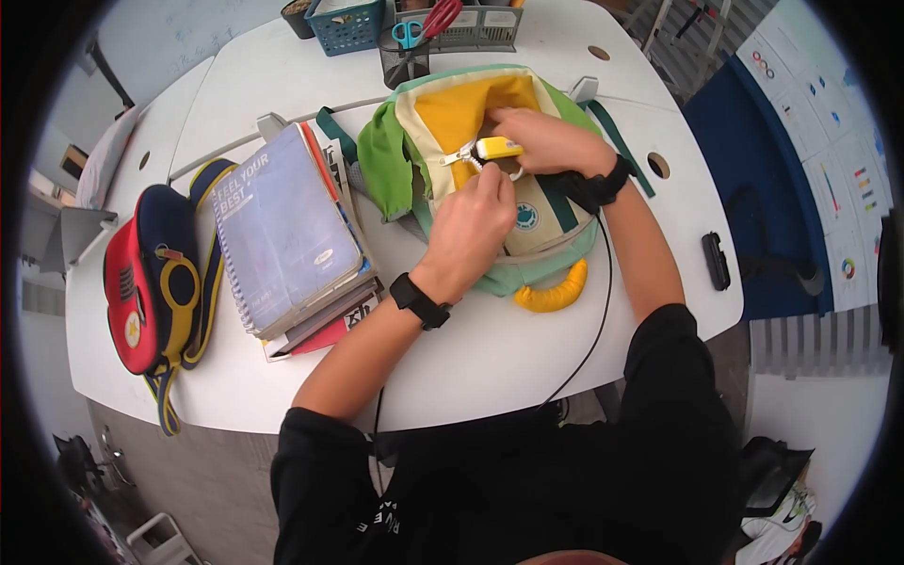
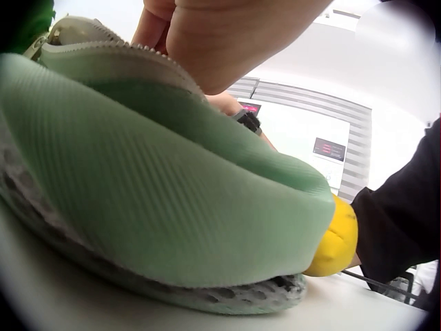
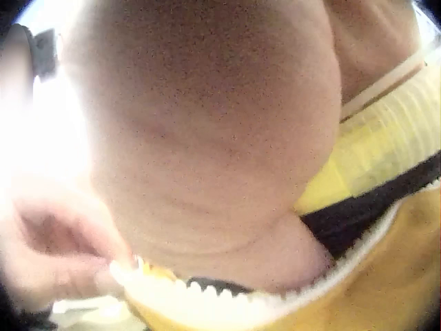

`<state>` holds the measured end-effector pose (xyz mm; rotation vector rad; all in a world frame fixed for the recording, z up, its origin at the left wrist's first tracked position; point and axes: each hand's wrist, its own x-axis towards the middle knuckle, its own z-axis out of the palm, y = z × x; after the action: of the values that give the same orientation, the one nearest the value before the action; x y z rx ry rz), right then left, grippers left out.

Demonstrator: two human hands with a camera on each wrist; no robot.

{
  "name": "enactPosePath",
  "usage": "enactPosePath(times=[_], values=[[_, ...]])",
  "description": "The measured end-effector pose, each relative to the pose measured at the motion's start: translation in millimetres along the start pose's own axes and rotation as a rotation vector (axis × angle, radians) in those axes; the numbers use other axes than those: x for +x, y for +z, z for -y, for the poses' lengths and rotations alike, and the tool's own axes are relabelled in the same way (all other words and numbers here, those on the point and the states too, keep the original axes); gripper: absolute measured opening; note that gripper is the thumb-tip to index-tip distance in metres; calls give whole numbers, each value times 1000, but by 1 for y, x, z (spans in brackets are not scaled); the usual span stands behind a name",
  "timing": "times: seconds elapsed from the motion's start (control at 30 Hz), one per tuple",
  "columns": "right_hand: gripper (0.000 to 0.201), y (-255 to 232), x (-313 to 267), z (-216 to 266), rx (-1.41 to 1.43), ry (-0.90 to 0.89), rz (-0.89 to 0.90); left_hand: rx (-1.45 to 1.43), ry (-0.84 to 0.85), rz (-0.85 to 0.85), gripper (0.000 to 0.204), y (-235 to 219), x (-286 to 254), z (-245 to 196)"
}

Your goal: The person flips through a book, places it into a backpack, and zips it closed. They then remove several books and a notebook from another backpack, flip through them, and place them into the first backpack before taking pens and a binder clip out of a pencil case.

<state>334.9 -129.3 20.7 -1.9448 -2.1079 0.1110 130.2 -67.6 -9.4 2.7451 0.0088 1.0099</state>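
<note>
A green, cream and yellow backpack (image 1: 556,240) lies on the table with its zipped mouth open. My left hand (image 1: 473,218) pinches the zip edge at the near side of the opening, by the metal zip pull (image 1: 456,155). My right hand (image 1: 554,143) reaches into the mouth, its fingertips hidden inside. It holds a yellow plastic item (image 1: 499,148) with a pale end. The right wrist view shows a clear ribbed part on this yellow item (image 3: 396,141). The pale green side panel (image 2: 172,193) of the bag fills the left wrist view.
Left of the backpack stands a stack of books topped by a spiral notebook (image 1: 287,231). A red and navy bag (image 1: 155,268) lies farther left. Behind are a mesh cup (image 1: 405,68) with scissors and a blue basket (image 1: 346,26). A black case (image 1: 717,261) lies right.
</note>
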Motion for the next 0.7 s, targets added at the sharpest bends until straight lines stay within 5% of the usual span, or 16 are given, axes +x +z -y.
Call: enactPosePath(times=[0.23,0.43,0.5,0.53,0.7], values=[[29,22,14,-1,-193,136,-173,-2,-55,17,23,-2,5,5],[55,26,3,5,-224,156,-54,71,-115,140,18,0,3,1],[53,9,5,3,156,110,113,103,-119,163,17,-1,3,1],[49,13,8,-7,270,-10,-3,130,-139,173,16,0,3,1],[38,-9,2,-2,581,26,-88,178,-127,254,13,0,2,4]])
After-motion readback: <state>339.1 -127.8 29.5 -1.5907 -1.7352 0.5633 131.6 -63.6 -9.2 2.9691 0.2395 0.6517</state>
